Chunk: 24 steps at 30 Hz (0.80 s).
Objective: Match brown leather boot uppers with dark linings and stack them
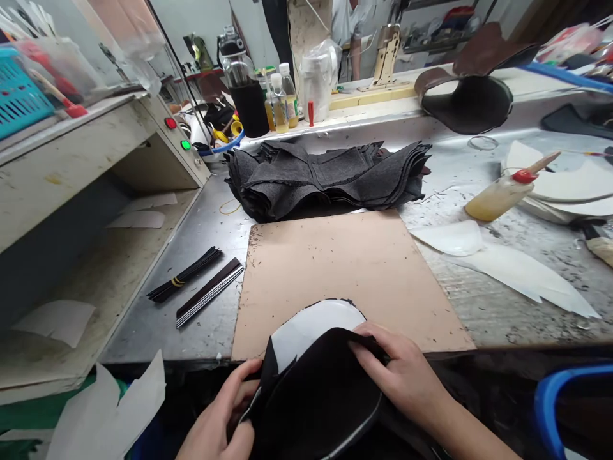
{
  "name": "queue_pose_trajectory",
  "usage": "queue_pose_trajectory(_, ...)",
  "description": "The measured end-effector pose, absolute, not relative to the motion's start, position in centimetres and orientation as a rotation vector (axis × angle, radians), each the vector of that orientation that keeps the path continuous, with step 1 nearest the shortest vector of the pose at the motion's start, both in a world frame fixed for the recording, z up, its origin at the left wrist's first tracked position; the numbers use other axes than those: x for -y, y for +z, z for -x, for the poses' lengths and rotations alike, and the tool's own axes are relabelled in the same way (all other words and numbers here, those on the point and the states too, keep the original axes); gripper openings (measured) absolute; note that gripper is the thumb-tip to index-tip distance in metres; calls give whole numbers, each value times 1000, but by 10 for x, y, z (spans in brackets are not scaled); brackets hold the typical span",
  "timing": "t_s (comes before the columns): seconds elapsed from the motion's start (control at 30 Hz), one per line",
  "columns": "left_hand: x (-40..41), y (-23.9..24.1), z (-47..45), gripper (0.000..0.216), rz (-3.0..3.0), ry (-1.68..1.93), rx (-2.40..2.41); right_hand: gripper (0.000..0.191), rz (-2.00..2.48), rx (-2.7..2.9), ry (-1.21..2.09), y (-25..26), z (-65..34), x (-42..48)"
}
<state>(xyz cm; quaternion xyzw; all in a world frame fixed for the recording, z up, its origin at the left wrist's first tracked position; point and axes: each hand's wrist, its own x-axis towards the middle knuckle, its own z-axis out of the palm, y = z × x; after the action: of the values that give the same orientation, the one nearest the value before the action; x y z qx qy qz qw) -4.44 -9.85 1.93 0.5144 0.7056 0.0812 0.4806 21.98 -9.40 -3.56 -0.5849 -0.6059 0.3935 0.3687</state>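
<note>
A black fabric piece with a white lining (318, 377), which looks like a shoe upper, is held over the bench's front edge. On its left side, my left hand (227, 415) is closed, fingers and thumb pinching the edge. My right hand (400, 370) grips the upper's top right edge between thumb and fingers. White lining (316, 326) shows along its far rim, and the near part runs out of the bottom of the view. Beneath its far end lies a tan board (330, 275) sprinkled with dark scraps.
Behind the board lies a stack of dark grey pieces (325, 176). Bundled black strips (186, 275) lie left. A glue bottle (500, 195) and white cut pieces (517, 265) are right. A shelf unit (96, 172) stands left; a blue rim (550, 409) shows lower right.
</note>
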Motion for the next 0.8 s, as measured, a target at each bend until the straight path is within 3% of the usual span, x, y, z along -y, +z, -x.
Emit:
queue_pose_trajectory(0.23,84,20,19,55,-1806,200,-1767,15,1411,1576,1015,-42,-221,98)
queue_pose_trajectory(0.47,79,25,19,12,-1905,8,-1764,13,1373,1607,936,-45,-223,102)
queue_pose_trajectory(0.77,69,16,15,7,-1643,-32,-1932,12,1468,1638,716,-45,-217,101)
queue_pose_trajectory(0.8,66,16,15,14,-1650,-63,-1937,12,1492,1648,686,-45,-215,100)
